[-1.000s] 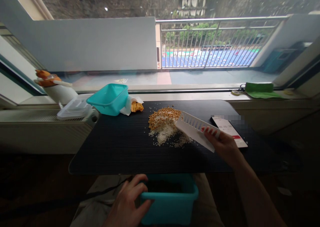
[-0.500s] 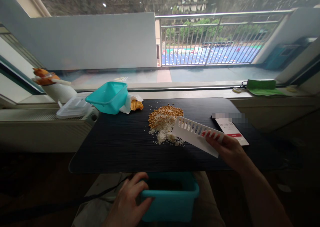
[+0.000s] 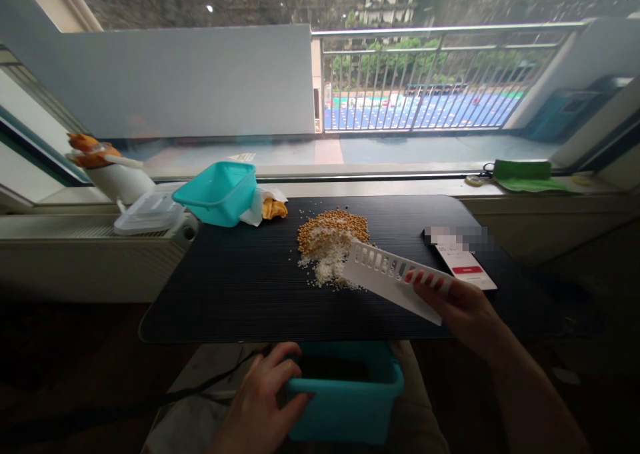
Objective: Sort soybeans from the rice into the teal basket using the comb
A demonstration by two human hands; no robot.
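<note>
My right hand (image 3: pixel 457 304) grips a flat white plastic strip (image 3: pixel 390 291) with a row of slots along its upper edge. Its far end is at the right side of a heap on the dark table. White rice-like grains (image 3: pixel 327 264) form the near part of this heap, and yellow soybean-like beans (image 3: pixel 340 224) the far part. Below the table's front edge, my left hand (image 3: pixel 270 391) is closed on the left rim of a teal plastic bin (image 3: pixel 347 407) in my lap. The bin's inside is too dark to make out.
A second teal bin (image 3: pixel 220 197) stands at the table's back left, beside a crumpled orange-yellow cloth (image 3: pixel 274 208). On the right lies a phone (image 3: pixel 467 267). A clear lid (image 3: pixel 150 212) rests on the radiator. Scissors and a green cloth (image 3: pixel 523 174) lie on the sill.
My right hand has moved slightly right and toward me with the white strip. The bin in my lap has shifted a little to the right with my left hand still on it.
</note>
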